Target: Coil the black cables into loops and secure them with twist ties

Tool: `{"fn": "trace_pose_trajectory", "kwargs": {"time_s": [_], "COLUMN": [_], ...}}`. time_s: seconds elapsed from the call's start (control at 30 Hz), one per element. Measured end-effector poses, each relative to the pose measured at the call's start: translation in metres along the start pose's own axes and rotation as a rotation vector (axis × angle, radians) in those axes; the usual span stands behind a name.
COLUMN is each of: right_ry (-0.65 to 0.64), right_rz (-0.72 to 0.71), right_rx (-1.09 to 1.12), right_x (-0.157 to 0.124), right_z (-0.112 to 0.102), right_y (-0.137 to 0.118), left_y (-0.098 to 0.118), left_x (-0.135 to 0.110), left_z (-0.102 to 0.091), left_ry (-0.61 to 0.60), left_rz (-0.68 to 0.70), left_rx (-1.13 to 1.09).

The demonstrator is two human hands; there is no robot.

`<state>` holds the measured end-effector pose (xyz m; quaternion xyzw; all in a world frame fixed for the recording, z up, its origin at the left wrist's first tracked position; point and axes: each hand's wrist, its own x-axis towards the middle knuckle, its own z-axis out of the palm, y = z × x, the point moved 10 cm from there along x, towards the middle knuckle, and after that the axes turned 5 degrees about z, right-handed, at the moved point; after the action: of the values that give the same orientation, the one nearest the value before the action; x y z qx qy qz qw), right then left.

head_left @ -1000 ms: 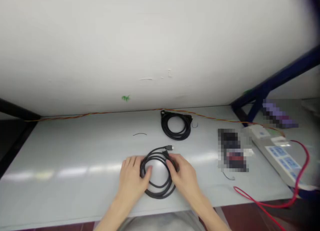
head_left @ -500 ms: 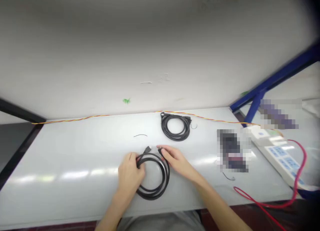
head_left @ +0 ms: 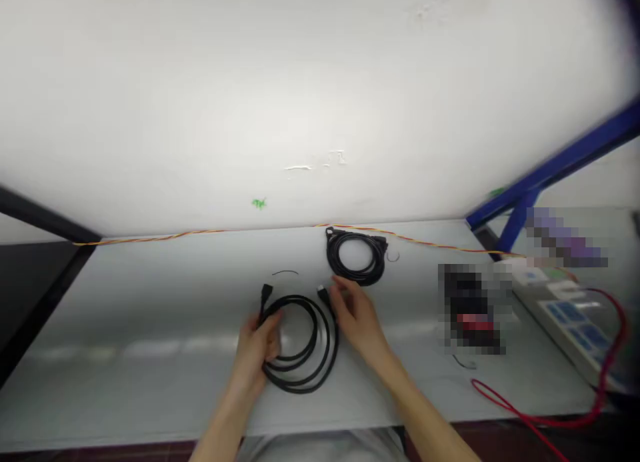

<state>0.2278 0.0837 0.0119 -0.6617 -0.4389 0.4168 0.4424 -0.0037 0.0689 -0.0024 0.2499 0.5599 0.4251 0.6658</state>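
Note:
A coil of black cable lies on the pale tabletop in front of me, its loops somewhat spread. My left hand is closed round the left side of the loops. Above that hand one flat black plug sticks up. The other plug, with a shiny tip, is at the coil's upper right. Beside it is my right hand, thumb and index finger apart and nothing gripped between them; whether a fingertip touches the cable is not clear. Behind this hand a second black cable lies neatly coiled.
Short dark ties lie on the table. At the right are a blurred-out dark object, a white power strip and a red cord. A twisted red-yellow wire runs along the wall; blue framing stands at right.
My right fingers have parted from the plug they were pinching. The coil's loops have spread, and the left plug has swung upright and left. My left hand keeps its hold, and the view has shifted slightly.

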Motion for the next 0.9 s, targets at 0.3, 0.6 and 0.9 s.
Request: {"fn": "trace_pose_trajectory", "kwargs": {"time_s": [0.3, 0.6, 0.9], "right_ry": [-0.339, -0.498, -0.279], "right_rz": [0.266, 0.678, 0.454], "right_rx": [0.482, 0.908, 0.533], "right_x": [-0.055, -0.046, -0.025], "right_z": [0.048, 0.068, 0.049], "right_y": [-0.009, 0.008, 0.025], "left_y": [-0.006, -0.004, 0.016], "left_x": [-0.015, -0.013, 0.006], "left_z": [0.019, 0.025, -0.017], "left_ry": [-0.089, -0.191, 0.134], "left_rz": [-0.075, -0.085, 0.234], "left_rx": [-0.230, -0.171, 0.421]}}
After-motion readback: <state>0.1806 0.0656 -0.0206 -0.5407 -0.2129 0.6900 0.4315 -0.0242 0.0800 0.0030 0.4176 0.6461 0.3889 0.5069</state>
